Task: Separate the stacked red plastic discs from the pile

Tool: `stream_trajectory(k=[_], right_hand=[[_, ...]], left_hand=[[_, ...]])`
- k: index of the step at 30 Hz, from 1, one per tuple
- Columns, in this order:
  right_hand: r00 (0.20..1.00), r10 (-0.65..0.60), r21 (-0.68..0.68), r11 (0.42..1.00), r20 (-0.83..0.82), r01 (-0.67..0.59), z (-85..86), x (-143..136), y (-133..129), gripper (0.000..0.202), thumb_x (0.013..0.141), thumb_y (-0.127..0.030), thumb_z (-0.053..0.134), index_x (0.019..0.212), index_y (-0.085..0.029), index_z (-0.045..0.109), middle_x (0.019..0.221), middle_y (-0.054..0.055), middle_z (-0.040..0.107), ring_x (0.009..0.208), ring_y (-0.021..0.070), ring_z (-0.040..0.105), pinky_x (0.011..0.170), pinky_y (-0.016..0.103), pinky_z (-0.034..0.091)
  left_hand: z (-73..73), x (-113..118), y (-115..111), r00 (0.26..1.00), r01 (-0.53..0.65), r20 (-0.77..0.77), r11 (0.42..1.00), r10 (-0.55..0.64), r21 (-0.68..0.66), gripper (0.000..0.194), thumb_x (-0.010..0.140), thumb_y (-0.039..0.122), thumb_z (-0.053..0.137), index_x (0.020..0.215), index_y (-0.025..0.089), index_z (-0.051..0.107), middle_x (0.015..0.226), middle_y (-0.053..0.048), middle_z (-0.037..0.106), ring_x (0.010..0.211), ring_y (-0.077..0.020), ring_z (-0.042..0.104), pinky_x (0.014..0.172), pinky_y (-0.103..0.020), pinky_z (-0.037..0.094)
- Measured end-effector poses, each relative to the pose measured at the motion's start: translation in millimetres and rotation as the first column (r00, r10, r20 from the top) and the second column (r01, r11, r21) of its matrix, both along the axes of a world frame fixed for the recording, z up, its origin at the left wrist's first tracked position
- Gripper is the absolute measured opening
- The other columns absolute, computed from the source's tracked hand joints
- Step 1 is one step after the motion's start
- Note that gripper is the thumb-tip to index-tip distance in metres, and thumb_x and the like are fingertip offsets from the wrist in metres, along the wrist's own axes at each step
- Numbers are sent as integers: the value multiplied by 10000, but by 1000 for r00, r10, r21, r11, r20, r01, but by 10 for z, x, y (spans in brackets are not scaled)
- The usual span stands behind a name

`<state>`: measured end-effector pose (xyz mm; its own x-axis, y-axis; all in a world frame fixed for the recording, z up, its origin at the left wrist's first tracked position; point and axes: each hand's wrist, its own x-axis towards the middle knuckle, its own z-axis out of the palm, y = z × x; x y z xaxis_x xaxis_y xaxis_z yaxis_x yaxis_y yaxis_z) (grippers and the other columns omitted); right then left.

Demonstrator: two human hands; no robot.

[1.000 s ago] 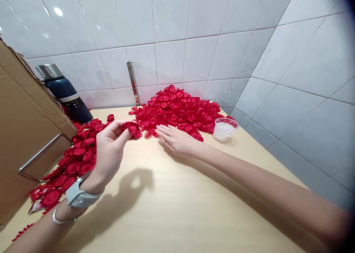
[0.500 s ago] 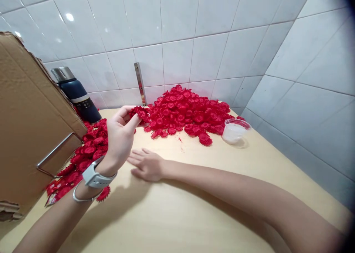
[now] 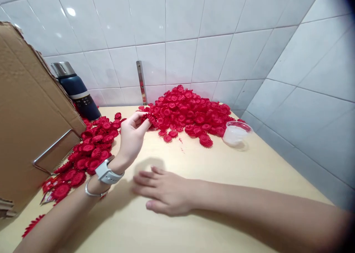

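Observation:
My left hand (image 3: pixel 132 136), with a pale watch on its wrist, pinches a red fringed paper-like flower (image 3: pixel 149 119) between thumb and fingers. It is at the left edge of a large heap of similar red flowers (image 3: pixel 188 109); whether it grips one or a few is hard to tell. My right hand (image 3: pixel 165 190) is over the light table (image 3: pixel 222 175), palm down, with fingers stretched and slightly apart. Nothing shows in it. A second, looser spread of red flowers (image 3: pixel 88 149) lies left of my left forearm.
A clear plastic cup (image 3: pixel 235 134) stands right of the heap. At the left are a cardboard box (image 3: pixel 33 116) with a metal handle (image 3: pixel 52 149) and a dark blue bottle (image 3: pixel 76 90). A metal strip (image 3: pixel 141 83) leans at the tiled wall (image 3: pixel 183 61).
My left hand has moved right, closer to the big heap, still pinching the red flower. My right hand has come nearer to me and a little to the right.

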<state>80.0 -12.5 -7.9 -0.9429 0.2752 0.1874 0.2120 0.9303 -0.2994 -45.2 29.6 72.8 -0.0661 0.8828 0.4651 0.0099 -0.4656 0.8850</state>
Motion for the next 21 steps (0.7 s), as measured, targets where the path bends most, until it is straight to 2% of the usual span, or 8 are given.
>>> stream_trajectory(k=[2,4,6,9,11,13,17,21], right_hand=[[1000,-4,20,1000,6,4,-33,-18,56,479,890,-344,270,1338,-176,252,1387,64,289,1279,184,205,1037,395,158],[981,-191,76,979,13,190,-73,26,268,461,891,-331,259,1318,-162,303,1356,67,351,1260,187,261,1028,385,188],[926,-376,133,918,-13,375,-86,126,546,457,876,-318,304,1281,-117,370,1322,103,400,1241,211,302,1013,386,220],[857,-506,169,840,-98,516,-8,329,891,418,835,-207,364,1228,-83,434,1345,129,356,1263,242,246,1019,399,188],[786,-597,168,768,-160,618,91,461,1023,373,849,-177,324,1186,-130,477,1297,109,426,1199,221,361,947,352,303],[710,-677,158,693,-194,704,191,567,1099,345,869,-171,287,1112,-134,528,1087,111,591,990,201,544,798,301,400],[587,-787,166,563,-190,810,320,677,1202,440,892,-299,272,737,-109,637,612,88,620,596,189,586,556,262,378],[589,-791,209,555,-167,805,372,689,1293,263,830,-298,443,753,-142,639,737,84,629,674,175,569,567,233,347]], left_hand=[[-32,45,6,1000,22,-7,1000,-22,-14,35,697,151,568,700,133,598,631,15,614,563,-100,586,542,-199,486],[-47,64,-10,999,26,-22,999,-26,-25,47,706,156,558,693,129,594,632,11,611,580,-104,586,562,-208,494],[-49,58,-36,999,27,-37,999,-28,-28,50,711,161,557,701,128,594,646,7,613,590,-105,586,565,-209,496],[-46,36,-63,999,35,-41,999,-36,-21,44,704,167,578,716,131,598,664,4,617,592,-104,585,568,-209,495],[-49,38,-62,999,39,-32,999,-40,-20,46,704,172,580,708,130,597,655,5,615,594,-106,585,583,-218,499],[-59,63,-49,999,46,-23,999,-47,-23,55,708,175,571,708,126,598,641,4,609,598,-111,584,585,-227,502],[-90,153,-36,997,70,-34,996,-72,-56,73,706,158,555,743,122,605,640,4,606,587,-108,579,583,-229,493],[-135,226,-59,995,88,-45,990,-93,-107,82,706,149,544,753,124,607,648,5,606,580,-102,569,586,-233,489]])
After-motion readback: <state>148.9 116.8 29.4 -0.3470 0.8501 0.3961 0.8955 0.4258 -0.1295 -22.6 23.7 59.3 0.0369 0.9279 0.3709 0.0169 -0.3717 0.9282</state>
